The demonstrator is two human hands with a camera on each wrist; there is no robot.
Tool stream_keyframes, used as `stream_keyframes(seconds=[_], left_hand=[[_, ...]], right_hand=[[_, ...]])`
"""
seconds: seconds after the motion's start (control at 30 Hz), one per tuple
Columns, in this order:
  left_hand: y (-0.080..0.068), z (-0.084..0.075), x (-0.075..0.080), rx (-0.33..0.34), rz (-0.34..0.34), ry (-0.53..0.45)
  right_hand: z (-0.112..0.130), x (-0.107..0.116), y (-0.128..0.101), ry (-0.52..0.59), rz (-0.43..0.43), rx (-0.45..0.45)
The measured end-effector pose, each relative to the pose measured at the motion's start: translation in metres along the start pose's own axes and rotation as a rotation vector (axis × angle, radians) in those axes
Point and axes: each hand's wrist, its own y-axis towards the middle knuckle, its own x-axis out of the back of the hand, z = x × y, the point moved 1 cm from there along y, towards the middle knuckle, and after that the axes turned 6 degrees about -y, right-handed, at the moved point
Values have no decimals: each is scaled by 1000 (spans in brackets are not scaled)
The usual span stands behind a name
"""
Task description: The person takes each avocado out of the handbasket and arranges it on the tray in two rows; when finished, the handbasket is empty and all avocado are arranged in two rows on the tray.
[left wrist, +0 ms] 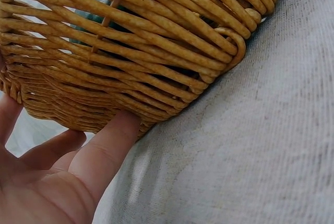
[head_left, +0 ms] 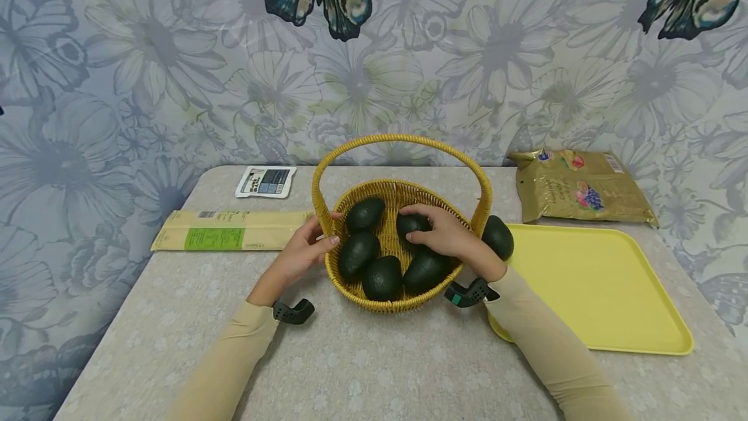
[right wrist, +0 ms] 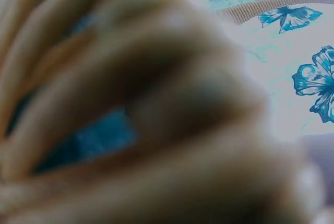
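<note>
A yellow wicker basket [head_left: 403,188] with a tall hoop handle stands mid-table and holds several dark green avocados. My left hand [head_left: 326,229] holds the basket's left rim, thumb over the edge. In the left wrist view its fingers [left wrist: 104,151] lie against the woven wall [left wrist: 130,41]. My right hand [head_left: 426,229] reaches into the basket, fingers curled over an avocado [head_left: 409,221] near the back. Another avocado [head_left: 498,237] lies outside, just right of the basket at the tray's edge. The right wrist view is filled by blurred weave [right wrist: 130,104].
A yellow tray [head_left: 596,284] lies to the right of the basket. Behind it is a gold bag [head_left: 578,187]. A long cream and green packet [head_left: 228,230] lies at the left, a small white packet [head_left: 266,181] at the back. Flowered wallpaper lies close behind the table.
</note>
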Motion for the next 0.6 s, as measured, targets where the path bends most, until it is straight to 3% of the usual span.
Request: stream_keyframes(seconds=[0.6], left_hand=[[0, 1, 0, 1, -2, 4]], right_hand=[[0, 2, 0, 74, -52, 26]])
